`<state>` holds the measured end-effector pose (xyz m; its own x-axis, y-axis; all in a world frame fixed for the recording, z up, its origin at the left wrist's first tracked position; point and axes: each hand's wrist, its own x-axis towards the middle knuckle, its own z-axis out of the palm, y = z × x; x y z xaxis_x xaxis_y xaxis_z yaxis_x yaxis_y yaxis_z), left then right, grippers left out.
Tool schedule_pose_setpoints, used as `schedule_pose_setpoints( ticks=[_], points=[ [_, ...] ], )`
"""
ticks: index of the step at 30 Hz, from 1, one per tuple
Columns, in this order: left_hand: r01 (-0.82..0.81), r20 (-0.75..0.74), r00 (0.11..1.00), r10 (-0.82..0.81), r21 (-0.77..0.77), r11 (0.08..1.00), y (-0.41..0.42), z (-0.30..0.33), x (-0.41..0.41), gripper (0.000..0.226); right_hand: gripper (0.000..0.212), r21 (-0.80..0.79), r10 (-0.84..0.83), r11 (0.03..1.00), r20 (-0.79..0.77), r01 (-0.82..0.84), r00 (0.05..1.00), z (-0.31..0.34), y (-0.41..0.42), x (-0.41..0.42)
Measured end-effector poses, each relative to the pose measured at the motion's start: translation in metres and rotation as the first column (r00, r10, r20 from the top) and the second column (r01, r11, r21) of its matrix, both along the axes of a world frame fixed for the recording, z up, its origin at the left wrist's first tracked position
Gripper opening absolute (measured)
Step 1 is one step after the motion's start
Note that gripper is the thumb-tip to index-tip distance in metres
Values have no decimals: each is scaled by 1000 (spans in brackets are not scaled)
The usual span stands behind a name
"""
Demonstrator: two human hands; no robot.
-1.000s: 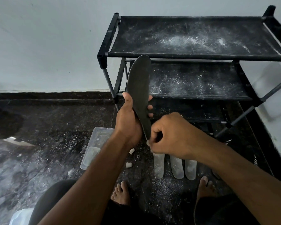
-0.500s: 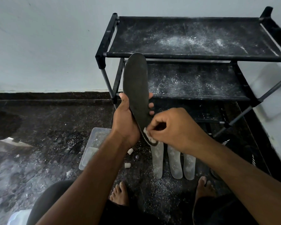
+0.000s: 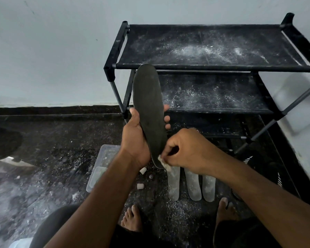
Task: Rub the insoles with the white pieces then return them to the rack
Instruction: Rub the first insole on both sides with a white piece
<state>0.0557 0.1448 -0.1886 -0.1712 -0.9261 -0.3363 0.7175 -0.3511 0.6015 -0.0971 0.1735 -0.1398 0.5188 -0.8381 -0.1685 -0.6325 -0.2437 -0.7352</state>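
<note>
My left hand [image 3: 134,138] grips a dark insole [image 3: 149,108] around its lower half and holds it upright in front of the black rack [image 3: 211,66]. My right hand [image 3: 188,149] pinches a small white piece [image 3: 162,161] and presses it against the insole's bottom end. Three whitened insoles [image 3: 192,185] lie side by side on the dark floor below my hands. Two loose white pieces [image 3: 141,178] lie on the floor left of them.
A clear plastic container [image 3: 100,167] sits on the floor under my left forearm. The rack's two upper shelves are dusted with white powder. White dust covers the floor around my bare feet [image 3: 132,219]. A pale wall stands behind and to the right.
My right hand has slid down the insole to its bottom end, and the white piece now shows at my fingertips. The insole has tilted slightly so more of its face shows.
</note>
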Motion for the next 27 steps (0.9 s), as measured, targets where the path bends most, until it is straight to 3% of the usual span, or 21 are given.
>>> schedule_pose_setpoints(
  ticks=[2,7,10,12,15,19,23,27],
  points=[
    [-5,12,1000,5,-8,1000,0,2,0,84,6,35,25,999,-21,-24,999,0,0,-2],
    [-10,7,1000,10,10,1000,1,4,-3,81,4,-69,-151,985,125,160,981,-2,-6,-3],
    [-27,19,999,26,15,1000,1,3,-1,84,6,46,0,999,-2,0,1000,-4,-4,-4],
    [-27,36,999,26,23,999,0,1,0,84,7,79,29,996,-8,-29,1000,-2,-3,-6],
    [-8,78,997,4,46,999,2,2,-2,76,6,72,-178,983,170,168,969,4,-10,-12],
    [-8,127,992,-4,95,995,9,3,-6,64,8,110,-430,901,352,419,832,-3,-22,-21],
    [-25,139,990,0,178,984,16,0,-9,61,12,49,-507,849,356,527,785,-20,-27,-21],
    [-37,269,963,-22,212,977,24,-5,-11,51,16,82,-622,781,194,619,759,-36,-34,-21]
  ],
)
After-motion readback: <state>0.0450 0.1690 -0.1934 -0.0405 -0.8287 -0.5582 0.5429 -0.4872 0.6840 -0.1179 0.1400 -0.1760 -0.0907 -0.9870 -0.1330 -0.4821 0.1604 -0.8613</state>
